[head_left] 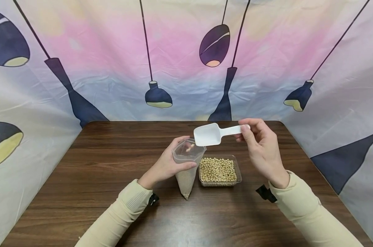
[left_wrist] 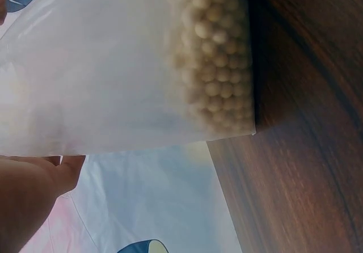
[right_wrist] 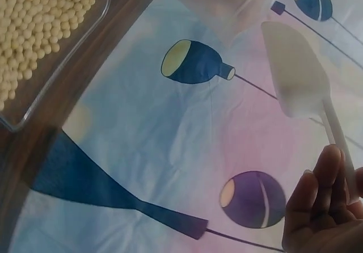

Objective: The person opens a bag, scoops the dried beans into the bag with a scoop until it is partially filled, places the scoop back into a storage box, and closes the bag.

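My left hand (head_left: 164, 166) grips a clear plastic bag (head_left: 186, 176) near its open top, thumb on the near side and fingers behind. The bag hangs upright and tapers to a corner at the bottom. Through its wall in the left wrist view, round pale beans (left_wrist: 218, 66) fill the lower part. My right hand (head_left: 263, 149) pinches the end of a white plastic scoop (head_left: 208, 134) by its handle. The scoop's bowl is tipped over the bag's mouth, and a few beans (head_left: 190, 147) show just inside the opening.
Right of the bag, a clear rectangular container (head_left: 238, 171) holds many of the same beans (head_left: 217, 169). Both stand over a dark wooden table (head_left: 112, 154). Behind the table's far edge hangs a cloth (head_left: 186, 68) printed with lamps.
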{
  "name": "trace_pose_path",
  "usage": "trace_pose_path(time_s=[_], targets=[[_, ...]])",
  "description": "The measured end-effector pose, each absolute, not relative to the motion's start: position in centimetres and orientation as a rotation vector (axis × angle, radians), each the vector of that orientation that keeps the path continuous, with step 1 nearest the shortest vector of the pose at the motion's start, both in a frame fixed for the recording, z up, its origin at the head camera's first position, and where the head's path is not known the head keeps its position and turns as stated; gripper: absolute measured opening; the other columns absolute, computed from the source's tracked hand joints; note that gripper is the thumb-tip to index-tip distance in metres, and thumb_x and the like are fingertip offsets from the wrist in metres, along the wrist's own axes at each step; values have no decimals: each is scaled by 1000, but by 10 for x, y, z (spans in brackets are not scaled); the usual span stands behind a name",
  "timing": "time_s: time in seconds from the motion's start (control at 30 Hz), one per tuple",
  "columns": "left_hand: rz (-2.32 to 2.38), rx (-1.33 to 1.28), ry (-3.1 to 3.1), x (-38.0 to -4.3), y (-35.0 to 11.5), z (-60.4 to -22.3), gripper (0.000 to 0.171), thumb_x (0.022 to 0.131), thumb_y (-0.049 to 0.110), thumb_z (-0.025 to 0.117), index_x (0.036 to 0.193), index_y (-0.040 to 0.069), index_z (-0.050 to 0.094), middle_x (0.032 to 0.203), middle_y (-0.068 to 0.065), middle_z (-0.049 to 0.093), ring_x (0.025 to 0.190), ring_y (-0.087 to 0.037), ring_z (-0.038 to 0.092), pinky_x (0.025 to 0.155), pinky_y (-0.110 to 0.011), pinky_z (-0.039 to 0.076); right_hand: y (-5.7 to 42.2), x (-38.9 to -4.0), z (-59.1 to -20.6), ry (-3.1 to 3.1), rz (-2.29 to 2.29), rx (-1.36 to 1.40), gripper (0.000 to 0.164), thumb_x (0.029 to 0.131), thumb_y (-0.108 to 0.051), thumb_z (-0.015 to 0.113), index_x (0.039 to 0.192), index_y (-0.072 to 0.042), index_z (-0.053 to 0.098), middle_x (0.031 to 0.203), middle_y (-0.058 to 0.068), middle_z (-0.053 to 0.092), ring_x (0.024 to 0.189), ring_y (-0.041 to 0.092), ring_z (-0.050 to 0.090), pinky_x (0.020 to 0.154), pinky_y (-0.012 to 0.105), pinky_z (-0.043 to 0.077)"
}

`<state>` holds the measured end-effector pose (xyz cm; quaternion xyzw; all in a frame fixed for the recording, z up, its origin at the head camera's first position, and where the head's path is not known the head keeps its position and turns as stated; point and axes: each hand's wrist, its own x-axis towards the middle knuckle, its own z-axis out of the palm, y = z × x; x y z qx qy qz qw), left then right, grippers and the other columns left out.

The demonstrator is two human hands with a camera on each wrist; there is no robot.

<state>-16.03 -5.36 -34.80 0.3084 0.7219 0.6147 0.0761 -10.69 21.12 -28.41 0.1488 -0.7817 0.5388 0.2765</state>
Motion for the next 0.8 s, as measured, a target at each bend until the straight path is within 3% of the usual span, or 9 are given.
trace_pose_path(time_s=[0.17, 0.37, 0.53, 0.8], targets=[[1837, 944, 2174, -161, -54, -351, 74, 79, -4, 77, 141, 3, 38, 121, -19, 54, 115, -31, 52, 96, -38, 44, 207, -96, -280, -2085, 1195, 364, 18, 98, -5, 56, 114, -2, 63, 81, 8, 66, 73, 13, 61, 63, 19, 45], [1870, 949, 2147, -173, -54, -371, 79, 78, -4, 78, 144, 9, 37, 125, -20, 54, 118, -34, 51, 94, -37, 46, 219, -82, -281, -2161, 870, 243, 16, 97, -5, 58, 111, -4, 66, 80, 4, 63, 63, 9, 50, 55, 17, 37], [1880, 986, 2151, -178, -54, -377, 77, 78, 0, 80, 142, 16, 39, 123, -12, 55, 116, -26, 53, 94, -33, 46, 226, -79, -310, -2409, 558, 225, 13, 97, -7, 58, 107, -6, 65, 74, 0, 55, 54, 10, 40, 46, 26, 33], [1871, 999, 2149, -179, -54, -378, 76, 79, 6, 81, 142, 20, 40, 122, -8, 56, 116, -22, 53, 94, -33, 46, 229, -78, -353, -2530, 465, 238, 9, 94, -8, 61, 103, -8, 65, 73, -1, 56, 55, 10, 41, 48, 28, 34]])
